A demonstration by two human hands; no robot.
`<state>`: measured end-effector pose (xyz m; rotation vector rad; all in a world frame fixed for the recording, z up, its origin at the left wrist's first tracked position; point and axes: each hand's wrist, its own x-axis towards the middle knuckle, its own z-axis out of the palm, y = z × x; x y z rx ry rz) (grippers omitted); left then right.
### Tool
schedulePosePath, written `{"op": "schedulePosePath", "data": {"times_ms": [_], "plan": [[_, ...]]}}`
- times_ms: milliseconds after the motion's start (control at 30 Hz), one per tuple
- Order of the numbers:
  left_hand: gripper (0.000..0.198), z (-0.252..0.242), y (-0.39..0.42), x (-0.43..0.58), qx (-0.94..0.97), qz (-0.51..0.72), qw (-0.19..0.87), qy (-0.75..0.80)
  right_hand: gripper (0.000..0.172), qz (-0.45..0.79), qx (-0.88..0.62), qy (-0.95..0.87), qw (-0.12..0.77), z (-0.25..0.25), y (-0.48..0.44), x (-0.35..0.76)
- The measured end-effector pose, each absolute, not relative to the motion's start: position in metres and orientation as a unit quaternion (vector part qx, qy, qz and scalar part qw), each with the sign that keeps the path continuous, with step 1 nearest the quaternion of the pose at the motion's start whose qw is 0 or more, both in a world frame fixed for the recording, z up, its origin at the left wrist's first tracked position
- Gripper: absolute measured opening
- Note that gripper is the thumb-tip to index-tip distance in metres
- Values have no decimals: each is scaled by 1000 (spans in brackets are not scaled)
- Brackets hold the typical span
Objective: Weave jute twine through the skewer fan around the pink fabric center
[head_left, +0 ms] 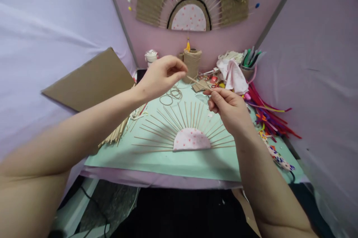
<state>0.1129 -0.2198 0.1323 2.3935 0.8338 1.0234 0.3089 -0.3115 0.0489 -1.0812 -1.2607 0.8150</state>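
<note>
1. Thin tan strand (199, 82): it is held in the air above the far part of the desk (165, 164), slanting between the two hands.
2. The right hand (229, 107) pinches the strand's lower end between thumb and fingers.
3. The left hand (163, 75) is near the upper end, fingers bent and thumb close to them; whether it grips the strand, I cannot tell.
4. Below the hands, thin sticks (152, 146) spread like a fan from a half-round dotted piece (191, 139), which lies flat on the desk.
5. At the right rear, a dark cup (248, 72) contains upright tools with green parts (246, 58); a pale pink cloth (233, 74) hangs in folds just beside it.
6. At the left rear is a white jar (151, 56); its contents are hidden from this angle.
7. Between these two containers is a large twine spool (192, 65), beyond the hands.
8. A pile of sticks (114, 135) lies loose at the left edge, while bright fuzzy stems (258, 104) lie in front of the cup.
</note>
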Motion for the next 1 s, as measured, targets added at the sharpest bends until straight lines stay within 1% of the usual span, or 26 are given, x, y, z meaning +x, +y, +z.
{"op": "schedulePosePath", "data": {"times_ms": [133,300,467,533,600,667,700,767,833,900,933,1000], "plan": [[12,92,-256,81,898,289,112,311,25,306,-534,-568,547,28,-350,309],[25,47,-307,56,929,136,79,336,23,269,-606,-587,465,-10,-394,298],[26,1,-360,46,927,-12,38,373,21,231,-631,-651,353,-53,-430,296],[26,-15,-376,46,922,-39,33,385,24,215,-644,-664,313,-66,-439,297],[24,-25,-389,53,911,-9,23,411,24,201,-663,-658,295,-74,-445,296],[20,-31,-399,67,903,83,26,421,24,197,-671,-647,303,-78,-448,293],[21,-33,-403,76,900,141,49,409,23,202,-667,-644,316,-79,-449,291],[29,-40,-408,97,899,213,139,357,22,215,-645,-644,351,-79,-451,287],[30,-49,-409,116,877,220,249,346,20,216,-621,-644,391,-80,-452,285],[24,-59,-407,127,841,208,337,370,19,196,-610,-646,415,-81,-453,286],[20,-63,-406,129,831,208,351,377,19,183,-612,-647,417,-81,-454,288],[17,-70,-403,129,838,215,326,381,20,163,-619,-651,408,-83,-455,292]]}}
